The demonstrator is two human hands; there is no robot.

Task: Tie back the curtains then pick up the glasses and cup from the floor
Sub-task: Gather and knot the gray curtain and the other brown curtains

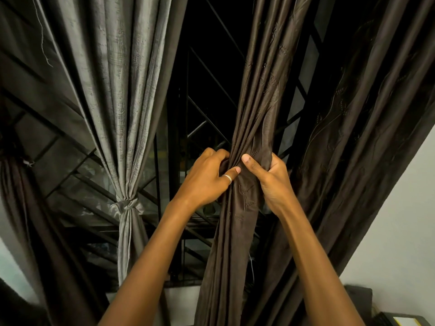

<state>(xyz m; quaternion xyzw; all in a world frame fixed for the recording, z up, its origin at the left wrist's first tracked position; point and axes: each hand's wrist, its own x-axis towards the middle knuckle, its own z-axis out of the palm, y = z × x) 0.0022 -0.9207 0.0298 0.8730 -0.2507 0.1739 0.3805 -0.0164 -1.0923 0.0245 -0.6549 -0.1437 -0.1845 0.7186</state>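
A dark brown embroidered curtain (256,109) hangs at centre right, bunched into a narrow bundle. My left hand (207,177), with a ring on the thumb, grips the bundle's left side. Opposite it, my right hand (270,177) clasps the right side, thumb pressed on the front. To the left, a grey curtain (117,90) hangs gathered and knotted with a tie (128,205). At the far left edge, another brown curtain (21,208) is cinched too. No glasses, cup or floor are in view.
A dark window with a black diagonal metal grille (202,90) stands behind the curtains. More brown curtain (367,128) drapes on the right against a white wall (404,220). A dark object and a yellow-edged item (404,322) sit at the bottom right.
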